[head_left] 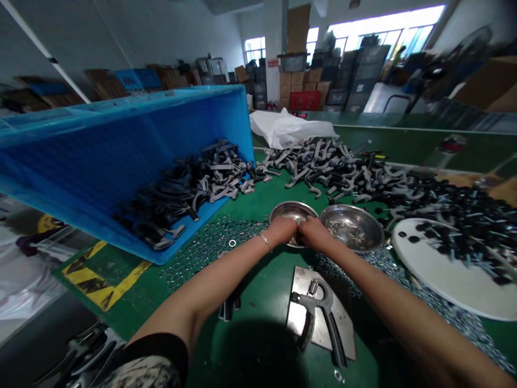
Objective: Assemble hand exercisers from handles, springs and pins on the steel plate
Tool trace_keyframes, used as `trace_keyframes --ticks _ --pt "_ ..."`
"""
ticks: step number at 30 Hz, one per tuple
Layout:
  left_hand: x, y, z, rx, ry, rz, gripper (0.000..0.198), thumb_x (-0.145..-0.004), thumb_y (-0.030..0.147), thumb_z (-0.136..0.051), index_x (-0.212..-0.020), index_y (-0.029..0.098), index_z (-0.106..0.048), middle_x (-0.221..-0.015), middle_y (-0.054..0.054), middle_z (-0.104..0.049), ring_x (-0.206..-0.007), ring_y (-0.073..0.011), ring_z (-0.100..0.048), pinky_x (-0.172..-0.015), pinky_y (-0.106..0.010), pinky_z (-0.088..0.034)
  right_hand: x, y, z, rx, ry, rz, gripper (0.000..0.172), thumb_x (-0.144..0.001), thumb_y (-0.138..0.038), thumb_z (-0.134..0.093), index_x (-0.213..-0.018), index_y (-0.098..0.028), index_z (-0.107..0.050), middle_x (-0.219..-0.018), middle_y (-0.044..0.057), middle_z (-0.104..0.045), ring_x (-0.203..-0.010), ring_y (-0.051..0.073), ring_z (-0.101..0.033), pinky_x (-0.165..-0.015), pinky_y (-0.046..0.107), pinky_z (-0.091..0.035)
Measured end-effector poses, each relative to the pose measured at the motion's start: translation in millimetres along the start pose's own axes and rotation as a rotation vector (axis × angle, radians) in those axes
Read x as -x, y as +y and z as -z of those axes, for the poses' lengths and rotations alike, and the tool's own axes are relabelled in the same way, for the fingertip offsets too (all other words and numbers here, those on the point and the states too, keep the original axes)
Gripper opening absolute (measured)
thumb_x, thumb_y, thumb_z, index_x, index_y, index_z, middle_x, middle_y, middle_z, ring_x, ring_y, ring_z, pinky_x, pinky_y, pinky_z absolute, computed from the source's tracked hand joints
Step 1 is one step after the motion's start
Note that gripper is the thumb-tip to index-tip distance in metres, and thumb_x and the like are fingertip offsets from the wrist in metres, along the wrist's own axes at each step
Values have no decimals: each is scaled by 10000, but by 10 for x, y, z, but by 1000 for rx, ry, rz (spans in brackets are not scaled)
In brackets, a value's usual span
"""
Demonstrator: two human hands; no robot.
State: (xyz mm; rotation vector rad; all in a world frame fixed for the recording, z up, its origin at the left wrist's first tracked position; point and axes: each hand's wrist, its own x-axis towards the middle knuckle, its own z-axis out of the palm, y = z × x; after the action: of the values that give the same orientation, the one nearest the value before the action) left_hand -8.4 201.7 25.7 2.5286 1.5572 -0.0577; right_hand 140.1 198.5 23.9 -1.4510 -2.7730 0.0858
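Note:
Both my hands are inside the left steel bowl (291, 207), where small metal parts show around the fingers. My left hand (284, 230), with a bracelet at the wrist, has its fingers bunched downward. Close beside it, my right hand (313, 233) is curled with its fingertips dipped in the bowl. What either hand pinches is hidden. A second steel bowl (352, 229) with small metal pins touches the first on its right. Nearer to me, a grey and black hand grip exerciser (322, 312) with a spring lies on a metal plate (298, 277).
A blue crate (202, 116) tipped on its side holds grey and black handles. More handles (319, 161) are heaped behind the bowls. Metal rings (194, 253) cover the left table. Black-headed bolts (448, 242) lie on a white board (440, 291), with nuts (452, 318) around it.

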Motion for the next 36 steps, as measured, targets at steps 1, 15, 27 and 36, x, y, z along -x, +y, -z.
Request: trace_keyframes --ticks 1,15,27,36 --pt "8 -20 0 14 0 0 199 -943 293 -595 -1043 141 -676 -1054 -99 -698 -973 -228 -670 -876 -408 -542 -3 13 -44 -13 -12 -13 161 -883 -300 -682 -897 -140 -693 -958 70 -700 -990 232 -615 -881 399 -457" --pt "1104 526 17 324 202 -349 143 -956 289 -545 -945 205 -659 -954 -31 -692 -949 -199 -610 -865 -337 -427 853 93 108 -618 233 -274 95 -904 -268 -534 -930 -186 -577 -893 73 -703 -826 210 -671 -749 317 -509" --pt "1533 907 -281 28 201 -316 246 -1007 295 -435 -922 169 -628 -923 -67 -660 -937 -237 -572 -835 -391 -390 2121 -403 -77 -1349 95 -515 308 -826 -503 -660 -818 -198 -615 -780 38 -699 -740 205 -682 -728 352 -535" --pt "1720 903 -447 -114 224 -467 282 -1021 207 -389 -1185 114 -599 -1088 -120 -667 -999 -246 -569 -891 -396 -412 2114 -542 -274 -979 310 -359 206 -914 -399 -600 -838 -216 -657 -853 51 -680 -871 247 -615 -847 403 -476"
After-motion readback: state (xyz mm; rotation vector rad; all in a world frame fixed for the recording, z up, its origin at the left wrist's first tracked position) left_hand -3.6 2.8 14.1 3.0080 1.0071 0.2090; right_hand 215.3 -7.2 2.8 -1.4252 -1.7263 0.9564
